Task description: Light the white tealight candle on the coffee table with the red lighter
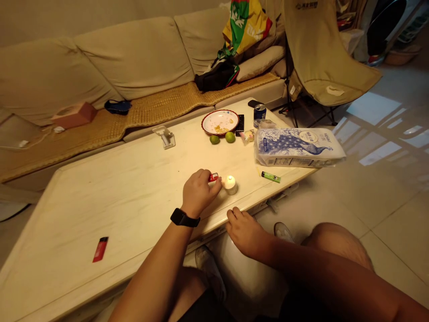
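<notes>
A small red lighter point(213, 177) is pinched in my left hand point(200, 190), which wears a black watch point(182, 218) on its wrist. Just right of those fingertips stands a lit tea-light candle point(231, 186), its flame glowing at the top. My right hand point(246, 230) rests at the table's near edge with curled fingers; no object shows in it, and its palm is hidden. A green lighter point(271, 177) lies to the right of the candle. Another red lighter point(100, 249) lies far to the left on the pale table point(134, 197).
Behind the candle are a red-rimmed plate point(209, 118) with food scraps, two green limes point(230, 137), a blue can point(259, 112) and a large tissue pack point(298, 147). A white stand point(164, 137) sits at the back. Beyond are a sofa point(134, 53) and a folding chair point(328, 58).
</notes>
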Demonstrator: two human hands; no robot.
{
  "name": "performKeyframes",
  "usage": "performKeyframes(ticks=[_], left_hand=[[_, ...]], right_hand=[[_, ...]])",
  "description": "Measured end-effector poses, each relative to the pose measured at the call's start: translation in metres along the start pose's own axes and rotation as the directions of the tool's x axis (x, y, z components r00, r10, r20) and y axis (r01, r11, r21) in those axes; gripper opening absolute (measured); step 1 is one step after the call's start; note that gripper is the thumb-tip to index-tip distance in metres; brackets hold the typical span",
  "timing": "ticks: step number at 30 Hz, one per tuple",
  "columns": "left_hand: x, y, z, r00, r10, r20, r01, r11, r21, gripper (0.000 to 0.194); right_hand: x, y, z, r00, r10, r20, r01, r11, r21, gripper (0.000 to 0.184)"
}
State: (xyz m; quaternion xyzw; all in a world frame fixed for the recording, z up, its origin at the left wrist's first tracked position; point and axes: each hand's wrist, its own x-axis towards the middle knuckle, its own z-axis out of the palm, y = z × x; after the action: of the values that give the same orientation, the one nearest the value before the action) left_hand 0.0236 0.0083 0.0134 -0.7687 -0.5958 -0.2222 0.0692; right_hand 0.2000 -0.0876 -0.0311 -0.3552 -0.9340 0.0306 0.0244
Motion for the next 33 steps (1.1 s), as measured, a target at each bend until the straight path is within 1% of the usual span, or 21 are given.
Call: performKeyframes(ticks=[6,11,23,33], left_hand=[[-0.007,-0.018,-0.004,0.998,-0.061,0.006,0.061,0.998,-0.019,0.029],[-0.011,-0.025,-0.006,0.996,-0.082,0.015,0.083,0.996,-0.019,0.03],[-0.013,-0.028,-0.006,0.996,-0.087,0.031,0.088,0.996,-0.034,0.029],[-0.014,-0.029,-0.005,0.996,-0.082,0.031,0.082,0.997,-0.016,0.031]], right_hand=[[0.001,-0.001,0.001,1.0,0.006,0.007,-0.006,1.0,0.006,0.013],[0.002,-0.001,0.004,1.0,0.011,0.008,-0.011,1.0,0.002,0.013],[0.002,-0.002,0.004,1.0,0.023,0.005,-0.023,1.0,-0.003,0.014],[0.002,-0.002,0.006,1.0,0.026,-0.002,-0.026,1.0,0.004,0.013]])
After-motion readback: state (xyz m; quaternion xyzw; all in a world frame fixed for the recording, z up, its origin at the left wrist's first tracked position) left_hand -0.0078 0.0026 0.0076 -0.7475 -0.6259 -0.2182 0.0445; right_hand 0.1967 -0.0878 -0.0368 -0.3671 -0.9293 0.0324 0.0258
